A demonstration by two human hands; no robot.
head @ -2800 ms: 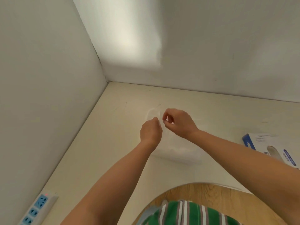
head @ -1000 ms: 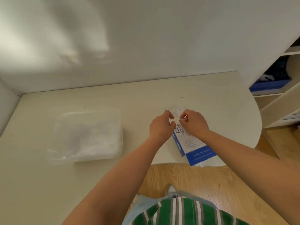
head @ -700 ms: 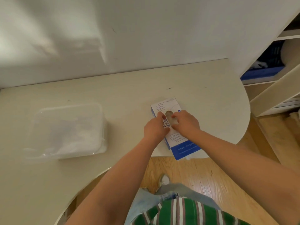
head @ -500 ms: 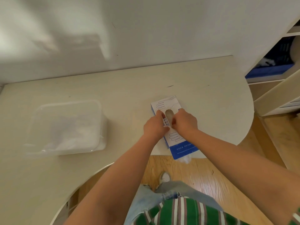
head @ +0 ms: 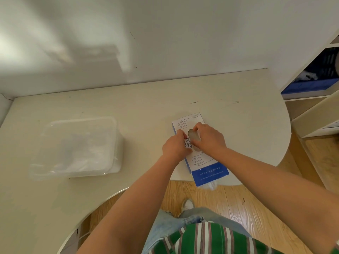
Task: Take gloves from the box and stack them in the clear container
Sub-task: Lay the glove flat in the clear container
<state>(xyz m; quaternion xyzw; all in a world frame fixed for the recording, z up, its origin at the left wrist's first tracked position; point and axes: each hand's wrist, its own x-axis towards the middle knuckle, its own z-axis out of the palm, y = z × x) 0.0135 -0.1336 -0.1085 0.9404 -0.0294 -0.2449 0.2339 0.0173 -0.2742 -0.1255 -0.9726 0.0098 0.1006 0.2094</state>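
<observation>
A white and blue glove box [head: 211,172] lies flat near the table's front edge, right of centre. An oval opening in its top shows a clear glove [head: 192,136]. My left hand [head: 174,146] holds the box at its left edge, fingers curled beside the opening. My right hand [head: 209,138] is over the opening, thumb and fingers pinching the glove there. The clear container [head: 82,119] stands to the left on the table, with a pile of clear gloves inside.
The cream table [head: 146,110] meets walls at the back and left, and its front edge curves over a wooden floor [head: 229,202]. A shelf unit with a blue bin [head: 310,85] stands at the right. A bit of clear plastic [head: 209,186] hangs from the box's near end.
My view swung right from the container to the glove box. Both hands came down onto the box, and my right fingers reached into the opening.
</observation>
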